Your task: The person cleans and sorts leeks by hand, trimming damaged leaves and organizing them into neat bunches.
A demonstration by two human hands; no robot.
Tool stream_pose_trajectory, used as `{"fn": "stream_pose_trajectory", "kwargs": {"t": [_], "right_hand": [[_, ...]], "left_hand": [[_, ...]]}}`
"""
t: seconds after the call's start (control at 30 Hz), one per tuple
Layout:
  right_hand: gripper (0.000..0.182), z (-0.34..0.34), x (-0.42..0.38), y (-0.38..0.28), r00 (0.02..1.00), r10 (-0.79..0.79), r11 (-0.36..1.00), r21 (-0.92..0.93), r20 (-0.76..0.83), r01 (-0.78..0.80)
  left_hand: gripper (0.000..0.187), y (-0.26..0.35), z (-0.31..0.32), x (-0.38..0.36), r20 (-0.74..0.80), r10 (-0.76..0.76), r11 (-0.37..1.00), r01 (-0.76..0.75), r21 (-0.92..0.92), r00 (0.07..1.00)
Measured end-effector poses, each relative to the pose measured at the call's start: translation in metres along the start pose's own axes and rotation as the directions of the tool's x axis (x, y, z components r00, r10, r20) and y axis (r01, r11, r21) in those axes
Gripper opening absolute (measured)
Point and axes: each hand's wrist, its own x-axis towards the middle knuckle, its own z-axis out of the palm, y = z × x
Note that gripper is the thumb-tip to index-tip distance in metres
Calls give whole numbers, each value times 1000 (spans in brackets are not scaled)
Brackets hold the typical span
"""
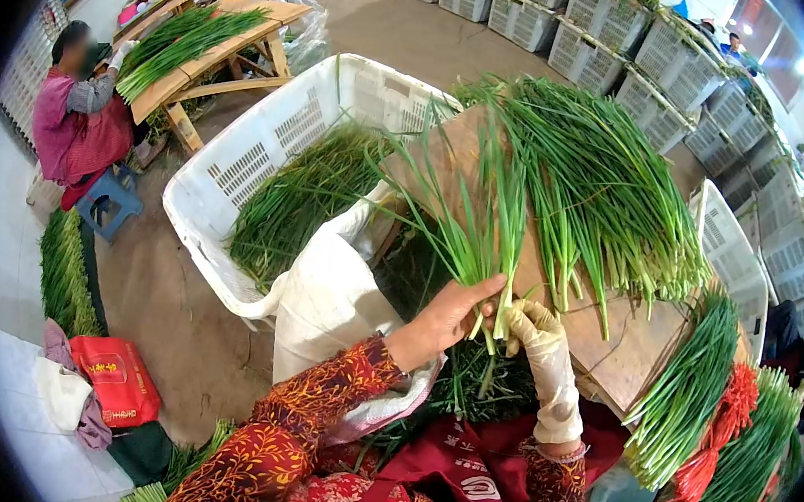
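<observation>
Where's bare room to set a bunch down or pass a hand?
On the board, the strip between green pile, right hand and right-edge bundle; on the floor, between nearest white crate and red bag. Crowded: the board's far side, under the pile.

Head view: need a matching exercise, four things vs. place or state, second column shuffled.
Things:
1. Left hand
2. Right hand
3. Blue stool
4. Red strips

Place or state:
A. Between two green bundles
B. In a pale glove
C. On the floor by the seated co-worker
D. Bare, grip closed on green stalks

Pairs: 1-D, 2-B, 3-C, 4-A
</observation>
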Motion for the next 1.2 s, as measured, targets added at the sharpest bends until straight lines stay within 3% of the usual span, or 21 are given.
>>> {"fn": "stream_pose_trajectory", "kwargs": {"t": [0.1, 0.17, 0.27, 0.3, 0.37, 0.43, 0.5, 0.57, 0.7, 0.83, 0.9, 0.97, 1.07, 1.1, 1.17, 1.2], "right_hand": [[22, -1, 4, -9, 990, -113, 968, -234, -85, 90], [26, 1, 11, -21, 968, -182, 953, -275, -174, 129], [30, 7, 30, -18, 945, -285, 913, -347, -160, 216], [32, 6, 37, -12, 974, -186, 960, -237, -130, 151], [31, 7, 41, -6, 985, -130, 991, -52, -115, 125], [30, 5, 42, 2, 976, -180, 983, -57, -125, 175], [29, 6, 42, 2, 964, -228, 973, -61, -136, 221], [27, 8, 40, -5, 978, -122, 991, -83, -168, 110], [23, 7, 39, -6, 953, -187, 962, -244, -240, 127], [20, 3, 33, -5, 960, -163, 971, -213, -229, 114], [19, 1, 27, -6, 979, -109, 991, -96, -172, 94], [19, 3, 19, -16, 971, -159, 976, -176, -177, 127], [19, 0, 12, -13, 977, -176, 964, 180, -119, 196], [19, -4, 5, -14, 976, -177, 963, 181, -124, 198], [21, -17, -15, -12, 974, -202, 974, 122, 99, 189], [21, -21, -26, -12, 962, -53, 998, -26, 268, 62]], "left_hand": [[22, 7, 4, -7, 16, 22, 999, -22, 29, 1000], [23, 5, 2, -6, 37, 46, 996, -49, 70, 998], [28, 0, 3, -7, 44, 20, 996, -23, 85, 999], [34, 0, 3, -7, 64, 16, 996, -21, 86, 998], [30, 3, 2, -9, 107, -1, 996, -8, 86, 994], [27, 2, 2, -11, -17, -37, 994, 38, 106, 999], [28, 1, 1, -10, 4, -36, 994, 35, 107, 999], [28, 1, 13, -14, -16, -9, 992, 11, 122, 1000], [31, -10, 4, -7, 0, 4, 996, -4, 85, 1000], [33, -8, 1, -10, -28, -62, 995, 64, 80, 998], [34, -17, -4, -8, -50, 34, 995, -29, 94, 998], [34, -22, -8, -5, -39, 108, 981, -100, 168, 993], [24, -6, -1, -8, 31, 162, 987, -162, 1, 986], [20, 5, 3, -10, -39, 177, 984, -177, 5, 983], [21, 24, -3, -7, -45, 364, 931, -363, 37, 930], [20, 37, -5, -6, -53, 480, 877, -477, 61, 876]]}}
